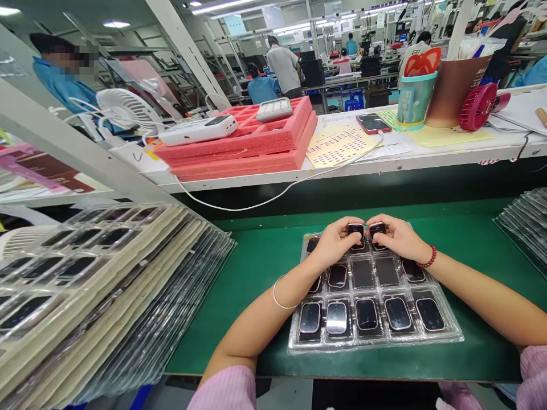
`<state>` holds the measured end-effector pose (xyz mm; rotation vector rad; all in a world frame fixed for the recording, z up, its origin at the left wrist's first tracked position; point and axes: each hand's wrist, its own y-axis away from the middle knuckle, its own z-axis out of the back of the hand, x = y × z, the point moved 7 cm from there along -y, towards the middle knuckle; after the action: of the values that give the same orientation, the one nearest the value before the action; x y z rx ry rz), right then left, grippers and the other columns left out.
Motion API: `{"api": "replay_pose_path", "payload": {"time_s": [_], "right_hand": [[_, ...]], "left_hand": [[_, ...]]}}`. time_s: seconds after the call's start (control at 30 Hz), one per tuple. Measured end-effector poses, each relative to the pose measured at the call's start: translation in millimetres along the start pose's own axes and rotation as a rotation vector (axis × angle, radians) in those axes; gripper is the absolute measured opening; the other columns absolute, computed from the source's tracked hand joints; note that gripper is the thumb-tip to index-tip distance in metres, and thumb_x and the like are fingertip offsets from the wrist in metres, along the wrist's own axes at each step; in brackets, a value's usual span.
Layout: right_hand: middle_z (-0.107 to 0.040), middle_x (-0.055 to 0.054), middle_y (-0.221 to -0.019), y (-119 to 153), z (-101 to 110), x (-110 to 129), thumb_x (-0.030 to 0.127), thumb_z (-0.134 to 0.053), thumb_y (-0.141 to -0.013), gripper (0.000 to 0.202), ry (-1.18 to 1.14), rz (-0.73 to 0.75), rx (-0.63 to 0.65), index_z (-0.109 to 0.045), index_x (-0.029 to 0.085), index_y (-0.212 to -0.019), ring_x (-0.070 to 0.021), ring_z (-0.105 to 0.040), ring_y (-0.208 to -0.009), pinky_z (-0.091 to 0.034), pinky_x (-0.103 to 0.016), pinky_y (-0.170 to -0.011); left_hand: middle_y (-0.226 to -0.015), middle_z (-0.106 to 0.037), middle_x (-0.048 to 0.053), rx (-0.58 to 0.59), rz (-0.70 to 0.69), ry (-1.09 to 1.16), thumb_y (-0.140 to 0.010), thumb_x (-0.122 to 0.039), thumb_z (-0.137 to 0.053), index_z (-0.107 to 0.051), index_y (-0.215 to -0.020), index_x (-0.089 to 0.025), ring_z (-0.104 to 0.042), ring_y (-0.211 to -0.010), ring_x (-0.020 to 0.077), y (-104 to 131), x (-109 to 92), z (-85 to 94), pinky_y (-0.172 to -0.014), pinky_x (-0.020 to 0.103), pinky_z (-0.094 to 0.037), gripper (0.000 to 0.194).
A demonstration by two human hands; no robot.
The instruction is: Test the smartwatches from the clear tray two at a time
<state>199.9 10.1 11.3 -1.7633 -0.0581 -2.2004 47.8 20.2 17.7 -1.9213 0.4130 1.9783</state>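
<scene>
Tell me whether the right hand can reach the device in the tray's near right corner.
Probably yes: nothing covers that device, and it lies close by. But the right hand holds another device, which it likely must put down first.

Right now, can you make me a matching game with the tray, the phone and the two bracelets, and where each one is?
1. tray
2. phone
3. red bead bracelet
4. thin bangle

A. on the white shelf
B. around the left forearm
C. on the green table, under both hands
D. around the right wrist

Pairs: 1-C, 2-A, 3-D, 4-B
</scene>
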Motion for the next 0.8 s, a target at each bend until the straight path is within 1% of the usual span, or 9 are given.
{"api": "replay_pose_path", "payload": {"time_s": [0.07, 0.1, 0.17, 0.23, 0.33, 0.43, 0.57, 0.7, 0.8], "right_hand": [[-0.071, -0.004, -0.089, 0.0, -1.1, -0.7, 0.027, -0.061, -0.081, 0.021, -0.013, -0.018, 0.017, -0.065, 0.02, -0.1, -0.0164, -0.068, -0.069, -0.058, -0.031, -0.065], [-0.071, -0.004, -0.089, 0.0, -1.5, -1.2, 0.029, -0.06, -0.082, 0.021, -0.022, -0.027, 0.025, -0.065, 0.02, -0.1, -0.0162, -0.068, -0.068, -0.058, -0.031, -0.064], [-0.071, -0.004, -0.091, -0.1, -0.9, -0.8, 0.029, -0.062, -0.081, 0.022, -0.035, -0.018, 0.02, -0.064, 0.02, -0.101, -0.0171, -0.068, -0.071, -0.058, -0.031, -0.064], [-0.071, -0.004, -0.092, -0.1, -0.3, 0.2, 0.026, -0.064, -0.078, 0.024, -0.04, 0.003, 0.011, -0.063, 0.021, -0.102, -0.0181, -0.067, -0.074, -0.058, -0.031, -0.065], [-0.07, -0.003, -0.089, 0.1, -0.9, 0.6, 0.024, -0.063, -0.078, 0.022, -0.013, 0.02, 0.012, -0.063, 0.022, -0.099, -0.0177, -0.065, -0.071, -0.057, -0.032, -0.064], [-0.07, -0.004, -0.089, 0.4, -1.2, 2.4, 0.023, -0.061, -0.079, 0.02, 0.034, 0.053, 0.014, -0.063, 0.021, -0.099, -0.0186, -0.065, -0.075, -0.056, -0.032, -0.065], [-0.07, -0.004, -0.089, 1.0, -0.7, 2.5, 0.023, -0.06, -0.08, 0.018, 0.071, 0.061, 0.015, -0.063, 0.021, -0.098, -0.0183, -0.065, -0.075, -0.055, -0.031, -0.064], [-0.069, -0.003, -0.092, 2.0, -2.2, 1.4, 0.025, -0.062, -0.08, 0.023, 0.07, 0.059, 0.04, -0.061, 0.022, -0.102, -0.0179, -0.065, -0.075, -0.055, -0.03, -0.062], [-0.07, -0.004, -0.095, 1.9, -1.4, 1.8, 0.026, -0.064, -0.078, 0.026, 0.064, 0.058, 0.03, -0.061, 0.022, -0.104, -0.0199, -0.067, -0.081, -0.056, -0.031, -0.066]], "left_hand": [[-0.094, -0.071, 0.007, 0.014, 0.009, 0.017, -0.081, -0.03, -0.067, -0.064, -0.103, -0.013, -0.064, -0.066, 0.0106, 0.1, 0.6, -0.7, -0.069, 0.026, -0.051, 0.028], [-0.093, -0.071, 0.007, 0.011, 0.01, 0.018, -0.081, -0.029, -0.066, -0.064, -0.103, -0.013, -0.064, -0.066, 0.0105, 0.3, 0.6, -0.4, -0.068, 0.025, -0.051, 0.028], [-0.095, -0.071, 0.007, -0.003, 0.008, 0.013, -0.077, -0.023, -0.068, -0.063, -0.108, -0.014, -0.066, -0.072, 0.0117, 0.5, 0.4, 0.9, -0.068, 0.024, -0.05, 0.032], [-0.1, -0.071, 0.007, -0.004, 0.015, 0.014, -0.074, -0.016, -0.069, -0.062, -0.114, -0.015, -0.067, -0.079, 0.0135, 0.7, 1.2, 1.2, -0.067, 0.022, -0.049, 0.041], [-0.102, -0.07, 0.008, 0.004, 0.039, 0.031, -0.076, -0.017, -0.066, -0.06, -0.12, -0.016, -0.069, -0.078, 0.0143, 0.5, 4.1, 1.4, -0.059, 0.02, -0.045, 0.044], [-0.102, -0.07, 0.009, 0.004, 0.044, 0.029, -0.079, -0.019, -0.064, -0.06, -0.123, -0.015, -0.069, -0.076, 0.0141, -0.1, 5.5, 2.2, -0.056, 0.019, -0.044, 0.045], [-0.104, -0.069, 0.009, 0.008, 0.046, 0.031, -0.077, -0.016, -0.062, -0.059, -0.125, -0.016, -0.069, -0.078, 0.0141, -0.2, 5.2, 1.5, -0.057, 0.018, -0.044, 0.048], [-0.102, -0.069, 0.006, -0.001, 0.042, 0.072, -0.069, -0.009, -0.062, -0.057, -0.123, -0.017, -0.068, -0.078, 0.0129, 0.6, 4.2, 1.9, -0.063, 0.021, -0.047, 0.054], [-0.098, -0.069, 0.004, 0.011, 0.05, 0.119, -0.065, -0.005, -0.062, -0.055, -0.119, -0.018, -0.067, -0.075, 0.0107, -1.7, 6.2, 2.0, -0.066, 0.021, -0.048, 0.056]]}}
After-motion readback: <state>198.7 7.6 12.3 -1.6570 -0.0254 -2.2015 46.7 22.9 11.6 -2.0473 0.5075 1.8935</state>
